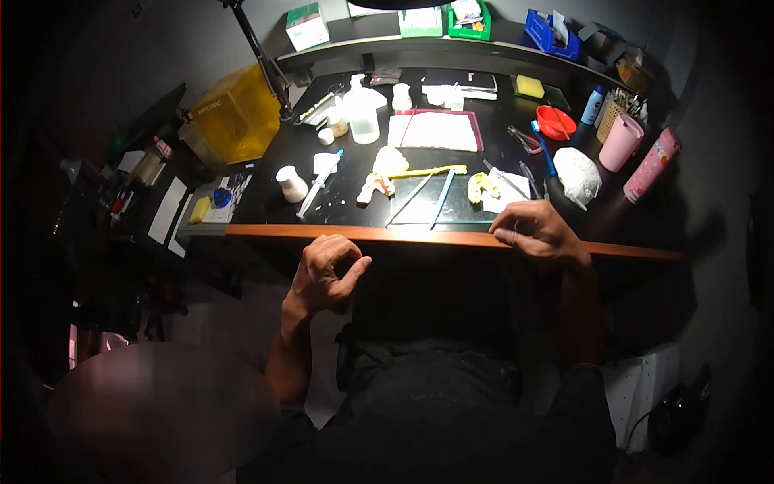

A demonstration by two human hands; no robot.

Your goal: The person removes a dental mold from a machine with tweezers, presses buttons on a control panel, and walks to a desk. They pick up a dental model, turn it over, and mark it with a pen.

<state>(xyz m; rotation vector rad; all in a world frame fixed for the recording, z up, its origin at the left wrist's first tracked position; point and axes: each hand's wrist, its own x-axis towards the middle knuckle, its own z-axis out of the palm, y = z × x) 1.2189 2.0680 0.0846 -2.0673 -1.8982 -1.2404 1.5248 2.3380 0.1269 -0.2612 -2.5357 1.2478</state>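
Hovering by the desk edge (403, 234), both hands loosely curled, the right one nearer the yellow-and-white model (484, 187)
The model lies just beyond the right hand (542, 230), slightly to its left, with the blue stick (444, 196) farther left, its long axis running away from the edge; the right thumb and forefinger are close, but whether they meet or pinch anything I cannot tell, while the left hand (317, 273) is half open with nothing visible in it

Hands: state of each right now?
Left hand: partly open, fingers curled, nothing visible in it.
Right hand: curled, thumb near fingertips, nothing visible in it; can't tell if closed.
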